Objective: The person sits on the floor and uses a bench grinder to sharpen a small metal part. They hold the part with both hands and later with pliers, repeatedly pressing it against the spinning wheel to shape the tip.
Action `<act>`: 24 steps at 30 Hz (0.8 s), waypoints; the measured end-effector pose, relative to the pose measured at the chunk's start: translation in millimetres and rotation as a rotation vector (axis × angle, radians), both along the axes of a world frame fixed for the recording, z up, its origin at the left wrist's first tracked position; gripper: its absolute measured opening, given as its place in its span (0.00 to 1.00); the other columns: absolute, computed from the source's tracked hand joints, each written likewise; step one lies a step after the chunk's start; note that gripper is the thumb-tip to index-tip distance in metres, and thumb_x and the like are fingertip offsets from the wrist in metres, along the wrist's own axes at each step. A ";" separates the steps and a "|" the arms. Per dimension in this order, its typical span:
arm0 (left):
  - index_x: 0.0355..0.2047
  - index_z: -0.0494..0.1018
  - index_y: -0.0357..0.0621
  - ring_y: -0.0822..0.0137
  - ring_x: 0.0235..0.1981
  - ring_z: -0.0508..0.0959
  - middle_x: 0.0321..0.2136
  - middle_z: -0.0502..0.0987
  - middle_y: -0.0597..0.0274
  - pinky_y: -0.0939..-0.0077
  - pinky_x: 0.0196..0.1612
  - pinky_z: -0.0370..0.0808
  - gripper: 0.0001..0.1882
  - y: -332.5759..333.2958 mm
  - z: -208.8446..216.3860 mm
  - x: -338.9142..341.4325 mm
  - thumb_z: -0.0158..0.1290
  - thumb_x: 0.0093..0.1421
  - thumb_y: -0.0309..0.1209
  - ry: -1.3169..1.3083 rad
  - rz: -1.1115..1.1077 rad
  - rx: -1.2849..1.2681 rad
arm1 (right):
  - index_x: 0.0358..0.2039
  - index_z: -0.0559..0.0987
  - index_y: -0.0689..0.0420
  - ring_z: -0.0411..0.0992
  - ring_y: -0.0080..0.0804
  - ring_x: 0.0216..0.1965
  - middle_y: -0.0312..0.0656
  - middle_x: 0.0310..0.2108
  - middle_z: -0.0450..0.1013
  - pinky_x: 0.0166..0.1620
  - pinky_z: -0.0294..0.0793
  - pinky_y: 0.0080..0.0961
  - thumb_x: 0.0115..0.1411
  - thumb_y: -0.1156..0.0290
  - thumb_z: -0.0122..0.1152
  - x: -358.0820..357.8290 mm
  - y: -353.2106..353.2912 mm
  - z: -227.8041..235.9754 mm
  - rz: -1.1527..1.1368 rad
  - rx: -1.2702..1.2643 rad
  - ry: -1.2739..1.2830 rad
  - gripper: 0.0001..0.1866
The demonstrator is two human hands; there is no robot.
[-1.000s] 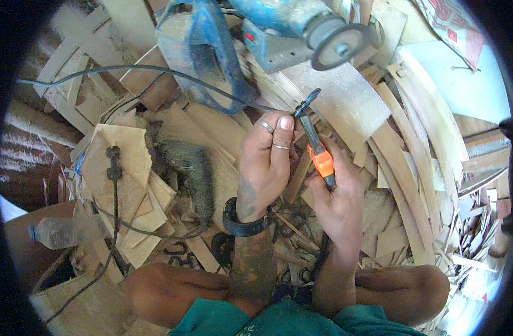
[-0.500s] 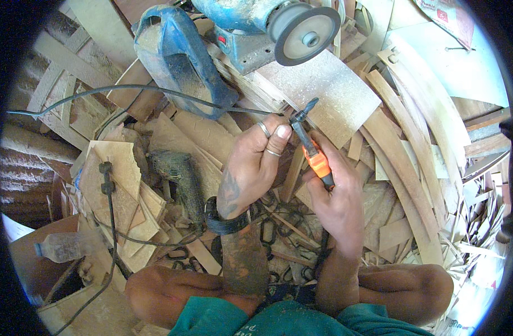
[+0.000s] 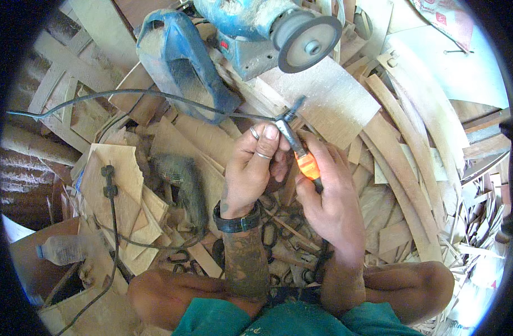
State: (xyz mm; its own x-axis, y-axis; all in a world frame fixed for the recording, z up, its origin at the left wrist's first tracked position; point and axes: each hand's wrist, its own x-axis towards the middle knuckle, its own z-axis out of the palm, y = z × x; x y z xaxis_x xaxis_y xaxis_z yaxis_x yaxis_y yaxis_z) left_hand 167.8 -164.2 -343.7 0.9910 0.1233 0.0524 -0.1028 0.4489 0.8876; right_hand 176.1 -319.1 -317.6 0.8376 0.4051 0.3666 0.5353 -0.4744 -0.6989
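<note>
My right hand grips the orange handles of a pair of pliers, whose dark jaws point up and away. My left hand, with rings on two fingers and a black wristband, pinches the pliers just below the jaws. A thin dark cable runs from the far left to the plier jaws. Both hands hover over a pile of wood offcuts, above my crossed legs.
A blue bench grinder with a grey wheel stands at the top centre, a blue power tool to its left. A dark drill lies among plywood scraps. Curved wood strips are heaped on the right; a plastic bottle lies lower left.
The view has shifted, so grinder and hands sit differently in frame. Both hands keep their hold on the pliers, with the left fingers now closer to the jaws.
</note>
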 end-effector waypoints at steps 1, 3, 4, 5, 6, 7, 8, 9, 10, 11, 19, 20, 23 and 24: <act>0.32 0.70 0.43 0.76 0.21 0.71 0.21 0.70 0.68 0.81 0.26 0.70 0.18 -0.9 0.7 4.5 0.44 0.74 0.42 -0.113 -0.041 -0.028 | 0.60 0.66 0.60 0.71 0.56 0.41 0.52 0.41 0.73 0.49 0.71 0.47 0.54 0.78 0.58 2.0 -0.6 6.6 0.032 -0.003 0.016 0.31; 0.33 0.71 0.42 0.75 0.21 0.71 0.20 0.70 0.67 0.81 0.28 0.72 0.17 -11.2 -0.3 14.1 0.44 0.74 0.41 -0.084 0.046 -0.171 | 0.57 0.68 0.60 0.73 0.54 0.44 0.52 0.41 0.74 0.50 0.71 0.44 0.54 0.80 0.56 9.0 -3.5 19.3 0.036 -0.050 0.163 0.28; 0.33 0.71 0.42 0.75 0.20 0.72 0.20 0.70 0.67 0.80 0.29 0.73 0.17 -19.3 -1.5 19.5 0.44 0.74 0.41 -0.074 0.100 -0.240 | 0.56 0.69 0.61 0.74 0.53 0.45 0.52 0.42 0.75 0.51 0.72 0.43 0.54 0.81 0.56 13.1 -5.2 24.5 0.075 -0.036 0.185 0.26; 0.34 0.71 0.41 0.74 0.23 0.74 0.22 0.73 0.66 0.79 0.32 0.76 0.15 -23.6 -2.2 25.7 0.46 0.73 0.39 -0.092 0.130 -0.296 | 0.52 0.70 0.61 0.74 0.55 0.45 0.52 0.41 0.75 0.50 0.72 0.44 0.54 0.80 0.56 18.4 -4.8 27.6 0.017 -0.118 0.146 0.23; 0.34 0.71 0.41 0.75 0.24 0.75 0.23 0.74 0.66 0.79 0.32 0.76 0.15 -27.9 -3.4 28.9 0.47 0.73 0.39 -0.081 0.175 -0.214 | 0.52 0.70 0.61 0.74 0.56 0.44 0.52 0.40 0.75 0.50 0.72 0.44 0.53 0.79 0.57 22.0 -4.4 29.4 0.000 -0.159 0.134 0.23; 0.34 0.72 0.41 0.75 0.26 0.76 0.24 0.75 0.66 0.79 0.32 0.76 0.14 -31.8 -4.7 32.4 0.48 0.73 0.38 -0.072 0.221 -0.132 | 0.52 0.69 0.61 0.75 0.57 0.44 0.53 0.40 0.75 0.49 0.72 0.44 0.53 0.79 0.57 25.2 -4.6 30.2 -0.008 -0.190 0.108 0.24; 0.35 0.72 0.40 0.76 0.27 0.76 0.25 0.76 0.65 0.79 0.33 0.76 0.13 -34.6 -6.0 35.7 0.49 0.72 0.37 -0.060 0.273 -0.055 | 0.53 0.69 0.61 0.75 0.57 0.44 0.53 0.40 0.75 0.49 0.72 0.45 0.53 0.78 0.57 28.6 -5.1 30.1 -0.042 -0.231 0.127 0.24; 0.37 0.74 0.39 0.77 0.29 0.76 0.27 0.78 0.66 0.80 0.34 0.76 0.11 -37.3 -7.2 37.1 0.53 0.71 0.35 -0.056 0.323 -0.023 | 0.53 0.68 0.61 0.74 0.61 0.43 0.57 0.40 0.75 0.48 0.72 0.48 0.53 0.78 0.58 27.8 -2.6 27.8 -0.039 -0.196 0.200 0.25; 0.38 0.74 0.38 0.77 0.29 0.76 0.27 0.78 0.66 0.81 0.34 0.75 0.11 -39.1 -7.9 38.4 0.53 0.70 0.35 -0.054 0.393 -0.021 | 0.53 0.67 0.61 0.74 0.62 0.43 0.58 0.39 0.75 0.47 0.72 0.49 0.53 0.77 0.58 27.7 -1.0 26.0 -0.037 -0.190 0.205 0.25; 0.38 0.75 0.38 0.77 0.28 0.76 0.27 0.78 0.66 0.81 0.34 0.75 0.11 -41.4 -8.5 39.4 0.54 0.70 0.34 -0.046 0.466 -0.025 | 0.54 0.67 0.61 0.74 0.63 0.43 0.59 0.39 0.75 0.47 0.72 0.50 0.54 0.77 0.57 28.0 1.5 23.5 -0.050 -0.190 0.236 0.25; 0.44 0.78 0.36 0.76 0.33 0.79 0.33 0.82 0.62 0.82 0.38 0.77 0.12 -61.2 -6.0 42.3 0.61 0.64 0.30 -0.033 0.752 -0.070 | 0.52 0.66 0.66 0.74 0.66 0.40 0.65 0.35 0.74 0.44 0.72 0.56 0.56 0.77 0.56 39.5 10.8 20.0 -0.003 -0.200 0.212 0.22; 0.42 0.79 0.37 0.77 0.32 0.79 0.33 0.82 0.63 0.83 0.36 0.77 0.11 -61.3 -5.2 44.1 0.61 0.64 0.30 -0.063 0.761 -0.079 | 0.52 0.66 0.66 0.74 0.66 0.40 0.65 0.36 0.74 0.44 0.72 0.56 0.56 0.77 0.56 40.6 12.5 20.0 -0.004 -0.213 0.228 0.22; 0.42 0.78 0.36 0.77 0.32 0.79 0.34 0.82 0.62 0.83 0.37 0.76 0.10 -54.4 -4.0 46.0 0.63 0.62 0.27 -0.047 0.745 -0.071 | 0.52 0.65 0.65 0.74 0.65 0.40 0.64 0.37 0.74 0.44 0.73 0.55 0.57 0.76 0.57 42.0 18.5 17.3 -0.007 -0.233 0.220 0.22; 0.42 0.78 0.36 0.77 0.32 0.79 0.34 0.82 0.61 0.83 0.37 0.76 0.10 -51.5 -4.0 46.5 0.63 0.62 0.27 -0.046 0.738 -0.056 | 0.52 0.65 0.64 0.74 0.65 0.40 0.63 0.37 0.73 0.44 0.73 0.55 0.57 0.76 0.57 42.3 20.5 15.8 -0.011 -0.234 0.205 0.22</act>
State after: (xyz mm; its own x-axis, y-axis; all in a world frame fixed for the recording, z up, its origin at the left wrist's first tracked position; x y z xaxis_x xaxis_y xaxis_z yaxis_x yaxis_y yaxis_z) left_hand 214.3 -215.7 -347.7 0.6460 0.7604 0.0664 -0.4323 0.2927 0.8529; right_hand 218.4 -298.6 -301.7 0.8891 0.4492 0.0877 0.3887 -0.6400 -0.6628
